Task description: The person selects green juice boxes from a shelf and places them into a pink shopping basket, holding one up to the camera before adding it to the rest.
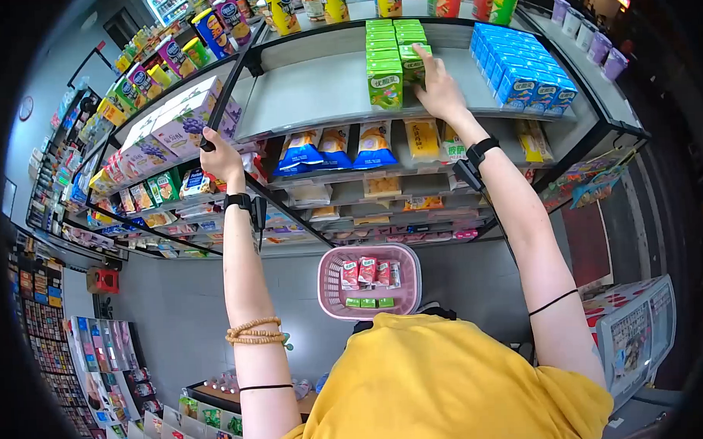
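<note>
My right hand (441, 91) is at the top shelf, its fingers and thumb closed around a green drink carton (412, 59) at the front of the right-hand row. Beside it stands another row of green cartons (385, 83). My left hand (224, 157) is closed around the front end of the black shelf frame (207, 142), left of the top shelf. Below, a pink basket (329, 298) on the floor holds several red cartons (367, 270) and some green cartons (370, 302).
Blue cartons (516, 67) fill the shelf's right side. Bagged snacks (376, 145) hang over the lower shelf fronts. Purple-white boxes (181, 121) stand at left, with chip cans (282, 13) along the top. A glass-lidded chest (638, 337) is at lower right.
</note>
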### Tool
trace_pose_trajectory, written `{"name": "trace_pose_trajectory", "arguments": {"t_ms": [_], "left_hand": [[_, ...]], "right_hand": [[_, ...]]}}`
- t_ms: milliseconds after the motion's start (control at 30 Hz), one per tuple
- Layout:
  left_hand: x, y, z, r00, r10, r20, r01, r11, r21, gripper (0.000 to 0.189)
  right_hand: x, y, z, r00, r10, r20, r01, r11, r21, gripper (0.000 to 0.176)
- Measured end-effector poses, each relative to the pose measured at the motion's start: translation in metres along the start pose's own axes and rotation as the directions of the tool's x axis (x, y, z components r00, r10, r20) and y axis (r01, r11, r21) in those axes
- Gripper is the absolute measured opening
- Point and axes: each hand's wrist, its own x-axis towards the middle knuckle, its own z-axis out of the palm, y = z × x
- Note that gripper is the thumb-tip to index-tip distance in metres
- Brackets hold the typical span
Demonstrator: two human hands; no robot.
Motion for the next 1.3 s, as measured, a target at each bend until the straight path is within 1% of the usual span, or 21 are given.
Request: {"name": "trace_pose_trajectory", "arguments": {"t_ms": [267, 467, 567, 667, 967, 1300], "left_hand": [[0.001, -0.001, 0.0009, 1.0, 0.015, -0.006, -0.015, 1.0, -0.004, 0.079], [0.0009, -0.001, 0.0012, 1.0, -0.012, -0.003, 0.012, 1.0, 0.003, 0.079], [-0.0001, -0.0001, 0.0014, 0.999, 0.025, -0.022, -0.026, 1.0, -0.011, 0.078], [0.0006, -0.0007, 0.0011, 1.0, -0.006, -0.004, 0.006, 1.0, -0.012, 0.078], [0.0012, -0.0024, 0.0008, 1.0, -0.018, 0.008, 0.017, 1.0, 0.013, 0.079], [0.0011, -0.0025, 0.0019, 1.0, 0.008, -0.012, -0.008, 1.0, -0.015, 0.078]], "right_hand": [[0.0, 0.0006, 0.001, 1.0, -0.005, -0.005, 0.005, 1.0, 0.004, 0.091], [0.001, 0.0023, 0.0022, 1.0, -0.005, -0.001, 0.005, 1.0, 0.004, 0.092], [0.001, 0.0028, 0.0024, 1.0, -0.014, -0.01, 0.014, 1.0, 0.005, 0.093], [0.0004, 0.0022, 0.0021, 1.0, -0.01, -0.007, 0.01, 1.0, -0.005, 0.093], [0.0004, 0.0034, 0.003, 1.0, -0.013, -0.011, 0.013, 1.0, 0.016, 0.092], [-0.0001, 0.0011, 0.0005, 1.0, -0.003, 0.002, 0.003, 1.0, -0.004, 0.091]]}}
